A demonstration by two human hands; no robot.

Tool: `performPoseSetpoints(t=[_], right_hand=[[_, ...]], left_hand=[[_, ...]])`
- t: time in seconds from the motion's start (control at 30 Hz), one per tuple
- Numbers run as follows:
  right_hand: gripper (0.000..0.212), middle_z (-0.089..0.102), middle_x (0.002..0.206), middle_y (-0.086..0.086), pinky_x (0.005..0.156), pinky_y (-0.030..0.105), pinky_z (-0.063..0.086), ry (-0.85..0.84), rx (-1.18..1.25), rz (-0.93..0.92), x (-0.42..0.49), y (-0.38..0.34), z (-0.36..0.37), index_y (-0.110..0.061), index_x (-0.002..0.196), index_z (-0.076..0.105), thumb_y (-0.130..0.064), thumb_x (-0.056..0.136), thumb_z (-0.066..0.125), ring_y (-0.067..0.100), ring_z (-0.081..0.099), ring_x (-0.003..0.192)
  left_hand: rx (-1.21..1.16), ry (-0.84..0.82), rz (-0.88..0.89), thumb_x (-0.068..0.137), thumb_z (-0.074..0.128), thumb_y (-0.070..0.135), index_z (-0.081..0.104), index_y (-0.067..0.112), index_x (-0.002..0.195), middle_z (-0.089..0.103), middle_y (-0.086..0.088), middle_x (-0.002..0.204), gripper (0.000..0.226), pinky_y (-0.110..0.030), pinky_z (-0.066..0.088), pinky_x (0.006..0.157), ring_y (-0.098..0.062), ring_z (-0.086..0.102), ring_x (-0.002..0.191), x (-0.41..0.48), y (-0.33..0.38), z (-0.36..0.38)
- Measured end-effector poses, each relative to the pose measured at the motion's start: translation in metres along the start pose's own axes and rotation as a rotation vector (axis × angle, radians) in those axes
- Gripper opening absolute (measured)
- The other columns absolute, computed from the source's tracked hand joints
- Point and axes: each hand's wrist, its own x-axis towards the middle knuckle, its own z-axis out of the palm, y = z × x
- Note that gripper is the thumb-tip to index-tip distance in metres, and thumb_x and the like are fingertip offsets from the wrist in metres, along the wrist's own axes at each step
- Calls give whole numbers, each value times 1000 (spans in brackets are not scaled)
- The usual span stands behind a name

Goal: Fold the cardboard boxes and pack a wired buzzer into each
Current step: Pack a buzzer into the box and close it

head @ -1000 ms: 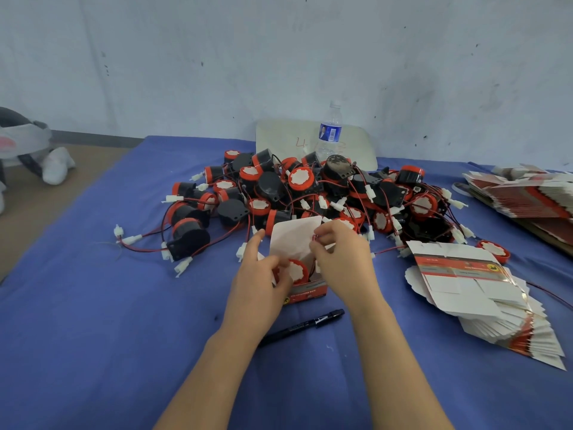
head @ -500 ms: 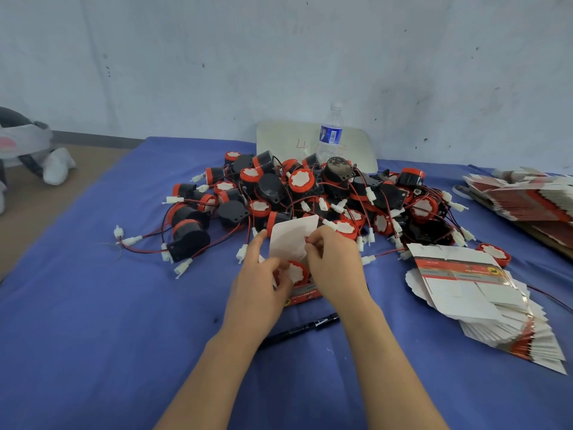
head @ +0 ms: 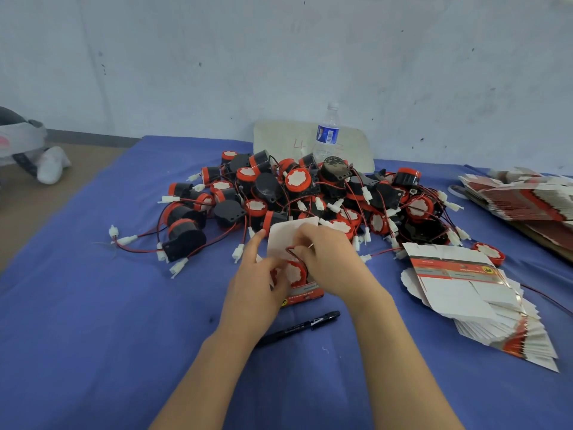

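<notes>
While the left hand (head: pixel 257 283) grips the open box (head: pixel 305 294), the right hand (head: pixel 331 265) pinches the wire (head: pixel 293 249) of the buzzer (head: pixel 293 271) sitting inside it; the flap (head: pixel 285 234) is not yet closed, and a pile of buzzers (head: pixel 310 193) and flat boxes (head: pixel 465 290) wait.

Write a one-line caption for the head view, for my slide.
Left hand holds an open box with a buzzer inside; right hand pinches its wire, near a pile of buzzers.
</notes>
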Motion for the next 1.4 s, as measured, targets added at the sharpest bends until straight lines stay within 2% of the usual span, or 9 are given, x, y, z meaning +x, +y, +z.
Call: performPoseSetpoints(t=[0.1,0.27,0.47,0.6,0.73,0.93,1.1,1.27,1.4], right_hand=[[9,61,85,8,59,33,44,63,35,133,0,12,3,-9,96,53,-14,98,46,23,54,71],[7,60,84,5,48,27,30,163,-20,232,-1,18,8,-12,101,53,-16,96,51,20,50,68],[11,61,81,3,44,24,25,152,-212,270,1,17,15,-12,84,62,-16,93,57,21,49,71],[12,63,90,3,58,29,40,216,-110,178,-2,14,17,-12,97,61,-20,95,52,21,55,80],[16,62,92,1,61,29,43,282,22,81,-5,12,20,-17,111,58,-16,96,54,20,57,78],[24,68,96,6,66,29,49,168,-17,95,-1,16,14,-14,109,68,-10,97,48,19,60,78],[18,70,86,10,77,35,57,55,209,139,4,22,-14,-4,93,69,0,94,51,20,68,72],[18,66,74,7,63,19,56,-201,476,190,3,24,-27,2,91,66,6,94,49,9,60,55],[17,71,88,20,78,34,58,-168,248,242,12,16,-22,3,92,67,4,93,50,21,66,70]], left_hand=[[4,5,-9,89,61,23,71,27,100,15,12,157,16,-22,43,65,-4,51,80,0,0,1],[-3,22,-27,88,62,22,71,27,100,15,11,157,15,-20,44,70,0,43,88,-1,0,2],[-5,34,-20,87,63,18,72,25,98,17,10,157,15,-21,45,69,1,41,84,-1,1,3],[4,39,-11,87,62,18,71,25,99,18,9,157,16,-22,45,67,-1,44,86,-1,2,3],[12,37,-15,88,61,19,71,23,100,17,10,157,16,-24,47,70,0,42,87,-2,1,3],[23,35,-29,88,61,19,71,21,99,16,8,158,15,-27,49,67,0,43,81,-1,1,3],[-7,28,-34,88,62,20,71,20,98,16,9,158,13,-28,49,71,-5,50,90,-1,2,3],[-23,26,-21,87,62,18,70,25,93,17,10,157,12,-23,42,67,-3,45,92,-2,2,4],[-30,19,-17,88,62,20,67,21,91,17,11,157,6,-20,39,69,0,39,94,-1,1,6]])
